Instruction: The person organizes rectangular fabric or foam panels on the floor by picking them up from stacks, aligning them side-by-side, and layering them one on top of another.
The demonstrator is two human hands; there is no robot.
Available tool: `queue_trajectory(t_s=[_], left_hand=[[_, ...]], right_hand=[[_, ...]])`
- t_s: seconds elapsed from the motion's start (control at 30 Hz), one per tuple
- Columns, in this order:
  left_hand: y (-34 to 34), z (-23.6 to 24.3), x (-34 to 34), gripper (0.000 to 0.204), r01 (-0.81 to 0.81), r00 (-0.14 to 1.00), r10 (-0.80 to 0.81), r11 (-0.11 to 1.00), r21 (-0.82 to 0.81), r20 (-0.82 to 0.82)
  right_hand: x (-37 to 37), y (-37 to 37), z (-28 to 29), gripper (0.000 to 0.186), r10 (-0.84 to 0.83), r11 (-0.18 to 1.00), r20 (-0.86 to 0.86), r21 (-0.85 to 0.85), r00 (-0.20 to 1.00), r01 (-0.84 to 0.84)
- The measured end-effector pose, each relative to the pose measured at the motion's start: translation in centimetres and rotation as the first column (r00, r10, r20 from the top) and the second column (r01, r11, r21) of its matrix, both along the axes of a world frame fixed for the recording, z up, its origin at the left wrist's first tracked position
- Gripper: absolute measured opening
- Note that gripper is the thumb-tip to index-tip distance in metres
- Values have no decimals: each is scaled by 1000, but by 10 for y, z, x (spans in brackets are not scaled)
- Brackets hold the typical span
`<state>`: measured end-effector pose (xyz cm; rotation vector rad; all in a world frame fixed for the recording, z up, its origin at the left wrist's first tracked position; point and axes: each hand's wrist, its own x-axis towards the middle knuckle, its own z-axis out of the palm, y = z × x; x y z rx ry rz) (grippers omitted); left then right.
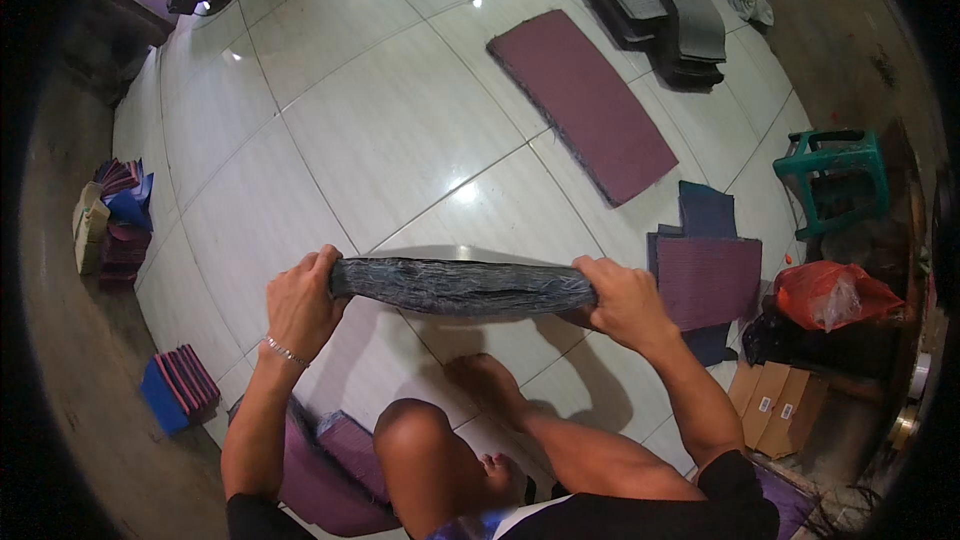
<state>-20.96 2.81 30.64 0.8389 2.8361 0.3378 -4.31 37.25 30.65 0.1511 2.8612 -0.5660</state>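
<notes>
Both hands, left hand [300, 302] and right hand [625, 302], grip closed on the ends of a rolled dark fabric bundle [462, 286] held level above the tiled floor [400, 130], seemingly mid-rolling; tightening comes next.

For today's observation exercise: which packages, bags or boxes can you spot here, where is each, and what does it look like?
Cardboard boxes: lower right on the floor, flat brown rectangles side by side.
Red plastic bag: right side, below the green stool, crumpled, with a clear part.
White bag: upper right, small and crumpled.
No signs or screens visible.
</notes>
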Motion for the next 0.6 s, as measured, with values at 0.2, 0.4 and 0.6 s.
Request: queue_trajectory(t_s=[0.2, 0.4, 0.6], left_hand=[[7, -41, -20, 32, 43, 999, -44, 995, -89, -14], [12, -37, -45, 26, 74, 997, -73, 996, -52, 14], [72, 8, -173, 32, 467, 866, -499, 819, -334, -12]], right_hand=[[-2, 8, -31, 47, 52, 999, 13, 11, 999, -52], [-14, 4, -21, 36, -14, 999, 71, -49, 997, 17], [-55, 26, -43, 46, -105, 810, 130, -565, 986, 160]])
